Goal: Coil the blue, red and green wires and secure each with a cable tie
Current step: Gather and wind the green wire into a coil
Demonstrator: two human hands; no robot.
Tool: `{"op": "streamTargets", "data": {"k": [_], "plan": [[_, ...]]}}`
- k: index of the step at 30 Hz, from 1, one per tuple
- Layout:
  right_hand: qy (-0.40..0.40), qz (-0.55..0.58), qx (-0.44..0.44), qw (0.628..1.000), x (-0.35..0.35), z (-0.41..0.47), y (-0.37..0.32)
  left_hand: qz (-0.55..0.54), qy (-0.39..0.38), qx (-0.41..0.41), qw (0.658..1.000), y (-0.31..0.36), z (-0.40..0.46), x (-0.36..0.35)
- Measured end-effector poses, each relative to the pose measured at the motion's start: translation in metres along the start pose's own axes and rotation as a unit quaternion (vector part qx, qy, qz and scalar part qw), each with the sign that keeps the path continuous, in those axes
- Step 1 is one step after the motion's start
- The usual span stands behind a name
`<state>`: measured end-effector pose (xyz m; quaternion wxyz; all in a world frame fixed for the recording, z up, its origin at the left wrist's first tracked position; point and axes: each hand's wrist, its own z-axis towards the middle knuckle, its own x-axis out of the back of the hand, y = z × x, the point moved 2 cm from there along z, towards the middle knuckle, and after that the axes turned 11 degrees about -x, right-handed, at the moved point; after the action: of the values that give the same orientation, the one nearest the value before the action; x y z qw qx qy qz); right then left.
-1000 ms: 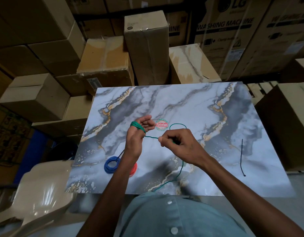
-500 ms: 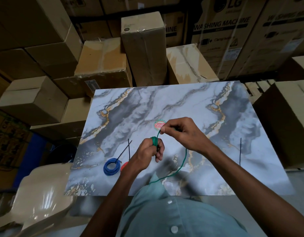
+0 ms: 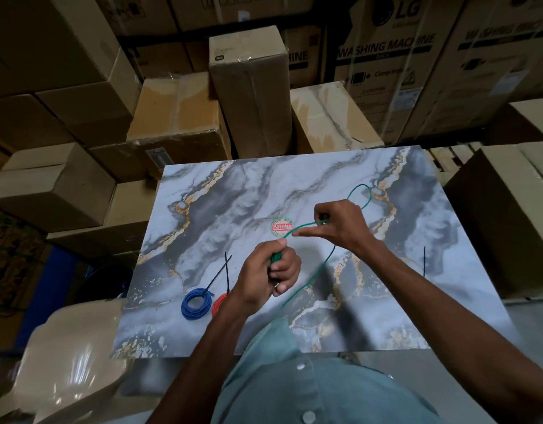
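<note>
1. Winding of the green wire (image 3: pixel 317 272) is the step in hand, judged from how things lie: the left hand (image 3: pixel 265 275) is closed around a small bundle of green turns, and the right hand (image 3: pixel 340 229) pinches the free length just beyond it.
2. To do it well, each new turn probably should land beside the last on the left fingers, with the strand between the two hands kept lightly taut so the coil stays even.
3. The loose tail likely needs watching; it loops past the right hand toward the far side of the tabletop (image 3: pixel 447 301) and also trails down toward the person's shirt, where it could snag.
4. The green wire looks thin, flexible and springy, holding open curves rather than lying flat.
5. The blue coil (image 3: pixel 196 302) and red coil (image 3: pixel 218 302) lie side by side at the near left of the tabletop, each with a black cable tie (image 3: pixel 216 275) standing out from it.
6. A spare black tie (image 3: pixel 424 260) lies well apart, at the right.
</note>
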<state>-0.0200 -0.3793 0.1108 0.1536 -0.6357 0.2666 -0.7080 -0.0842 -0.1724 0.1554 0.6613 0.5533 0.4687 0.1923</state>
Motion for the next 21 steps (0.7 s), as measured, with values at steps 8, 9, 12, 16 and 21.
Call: {"op": "streamTargets", "data": {"k": [8,9,12,16,21], "plan": [[-0.007,-0.089,0.075,0.993,-0.071,-0.003,0.041,-0.07,0.011,-0.007,0.997,0.011,0.006,-0.007],[-0.004,-0.087,0.065,0.994,-0.076,-0.006,0.039,-0.058,0.018,-0.007,0.998,0.009,0.007,-0.005],[0.022,-0.035,0.012,0.999,-0.08,-0.017,0.02,-0.026,0.05,-0.001,0.998,0.001,0.008,0.003],[-0.118,-0.035,-0.128,0.984,-0.096,-0.041,0.002,-0.046,0.103,0.004,0.994,-0.006,0.005,0.016],[-0.465,-0.065,-0.198,0.861,-0.133,-0.08,0.012,-0.051,0.119,0.0,0.992,-0.003,0.0,0.022]]}}
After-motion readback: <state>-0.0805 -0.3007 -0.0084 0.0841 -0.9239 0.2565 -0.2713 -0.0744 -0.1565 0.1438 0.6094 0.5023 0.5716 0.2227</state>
